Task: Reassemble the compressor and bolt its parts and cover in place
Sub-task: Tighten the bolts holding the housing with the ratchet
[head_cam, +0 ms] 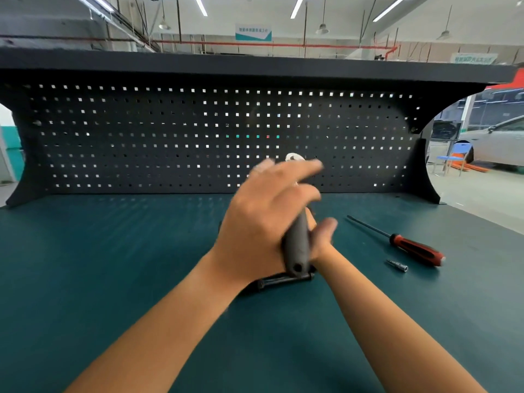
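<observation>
**Both hands on the wrench, mid-bench**

The left hand point(261, 222), blurred, lies over the upper shaft of a grey-handled ratchet wrench point(296, 245), fingers stretched rightward. The right hand point(321, 239) presses against the handle's right side with its thumb raised. Its fingers are hidden, so its grip cannot be told.

The black metal compressor point(283, 279) sits under the hands, mostly covered.

To the right on the green bench mat point(113, 265) lie a red-and-black screwdriver point(416, 249) and, nearer, a small silver socket bit point(397, 265). A black pegboard point(141, 137) stands at the far edge.
</observation>
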Available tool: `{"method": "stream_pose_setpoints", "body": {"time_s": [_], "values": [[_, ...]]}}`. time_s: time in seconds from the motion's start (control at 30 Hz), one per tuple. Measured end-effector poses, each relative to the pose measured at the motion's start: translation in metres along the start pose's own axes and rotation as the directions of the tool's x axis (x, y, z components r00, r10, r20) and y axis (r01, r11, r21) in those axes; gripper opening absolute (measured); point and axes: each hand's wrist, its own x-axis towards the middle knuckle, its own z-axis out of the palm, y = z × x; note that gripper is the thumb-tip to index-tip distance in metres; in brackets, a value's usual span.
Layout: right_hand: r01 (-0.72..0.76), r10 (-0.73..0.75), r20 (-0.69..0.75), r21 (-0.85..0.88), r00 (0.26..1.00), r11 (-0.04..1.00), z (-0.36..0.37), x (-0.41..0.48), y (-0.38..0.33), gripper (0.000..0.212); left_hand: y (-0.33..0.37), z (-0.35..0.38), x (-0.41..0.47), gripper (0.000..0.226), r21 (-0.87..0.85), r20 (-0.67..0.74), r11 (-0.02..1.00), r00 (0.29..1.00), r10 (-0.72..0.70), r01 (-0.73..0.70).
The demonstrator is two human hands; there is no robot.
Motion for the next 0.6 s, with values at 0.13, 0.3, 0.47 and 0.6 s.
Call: {"method": "stream_pose_setpoints", "body": {"time_s": [0.13,0.3,0.47,0.6], "values": [[0.346,-0.404,0.125,0.330,0.906,0.878,-0.004,0.026,0.026,0.018,-0.021,-0.013,0.002,0.031,-0.405,-0.018,0.799,0.869,-0.494,0.445],[0.208,-0.382,0.295,0.483,0.876,0.851,0.012,0.033,0.037,0.054,-0.050,-0.015,0.011,0.047,-0.806,0.113,0.166,0.424,-0.898,0.568],[0.198,-0.389,0.321,0.494,0.864,0.847,0.012,0.031,0.040,0.051,-0.076,-0.015,0.025,0.046,-0.836,0.292,-0.149,0.197,-0.936,0.527],[0.243,-0.403,0.303,0.450,0.863,0.859,0.014,0.032,0.038,0.043,-0.091,-0.005,0.043,0.042,-0.743,0.408,-0.286,0.071,-0.910,0.606]]}}
